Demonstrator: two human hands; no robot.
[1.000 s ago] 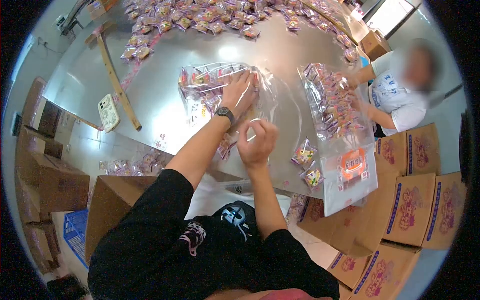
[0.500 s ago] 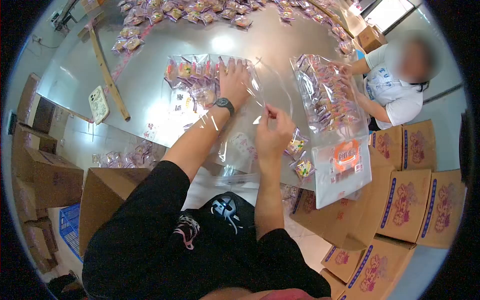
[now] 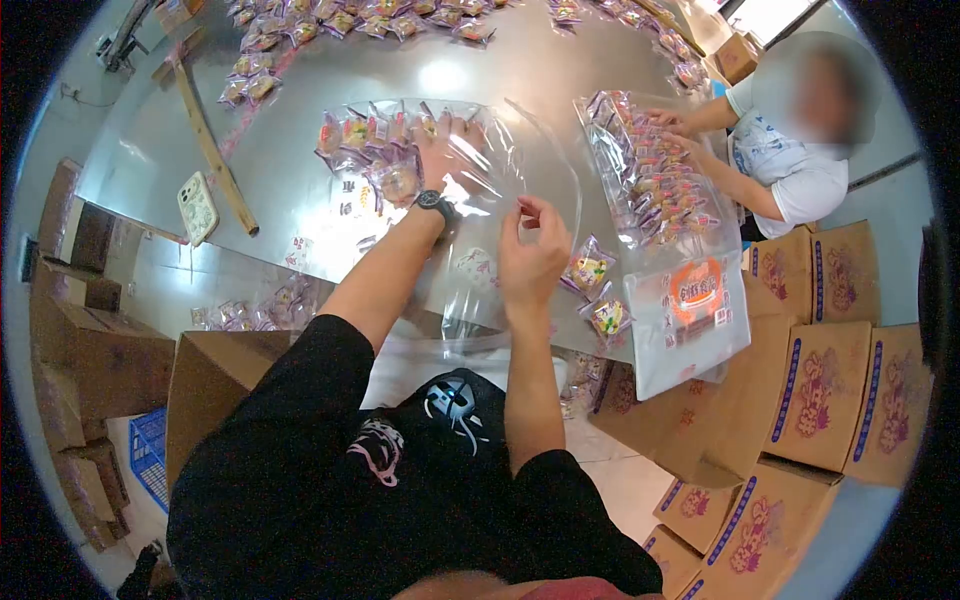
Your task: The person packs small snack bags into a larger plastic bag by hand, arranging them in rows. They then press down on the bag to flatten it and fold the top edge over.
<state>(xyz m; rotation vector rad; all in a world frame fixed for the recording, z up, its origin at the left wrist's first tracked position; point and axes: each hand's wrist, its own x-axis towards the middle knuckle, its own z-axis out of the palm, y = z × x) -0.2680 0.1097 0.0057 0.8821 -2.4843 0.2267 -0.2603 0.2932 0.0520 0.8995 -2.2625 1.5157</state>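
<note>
A clear plastic bag (image 3: 475, 290) lies on the metal table in front of me, with small wrapped snacks (image 3: 365, 135) in rows at its far left part. My left hand (image 3: 448, 155), a watch at its wrist, is inside the bag beside the snacks, fingers spread under the film. To its right, my right hand (image 3: 537, 245) pinches the bag's edge between thumb and fingers. Two loose wrapped snacks (image 3: 588, 267) lie just right of that hand.
A co-worker (image 3: 765, 150) at the right has both hands on a second filled bag (image 3: 690, 310). A phone (image 3: 198, 208) and a wooden stick (image 3: 215, 150) lie at left. More snacks (image 3: 375, 22) line the far side. Cardboard boxes (image 3: 820, 395) stand at lower right.
My left hand has shifted slightly left, towards the snacks in the bag. My right hand still pinches the film, which now bulges up more. The co-worker's hands have moved a little on their bag.
</note>
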